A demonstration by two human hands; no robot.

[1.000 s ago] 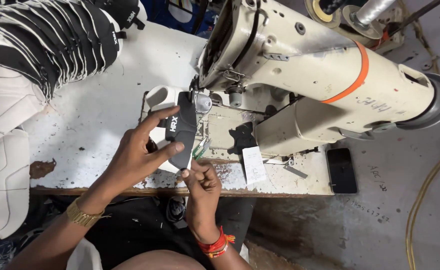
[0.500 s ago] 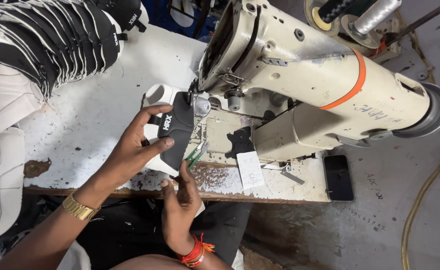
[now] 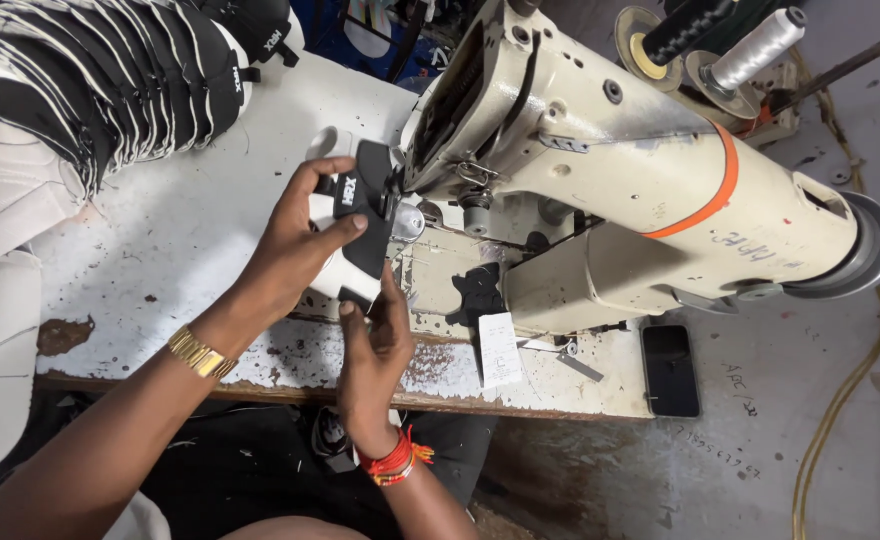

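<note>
Black-and-white shoe piece (image 3: 360, 225) now sits higher, pressed against the needle area of the cream sewing machine (image 3: 600, 170). Left hand (image 3: 305, 245) clamps its top; right hand (image 3: 375, 335) has slid up, pinching its lower edge above the bench (image 3: 160, 240).

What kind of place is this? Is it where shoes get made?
Probably a stitching workshop for shoe parts. A big cream industrial sewing machine stands on a worn white table, with thread spools behind it and a stack of black-and-white cut pieces waiting. Both hands hold one such piece at the needle.
</note>
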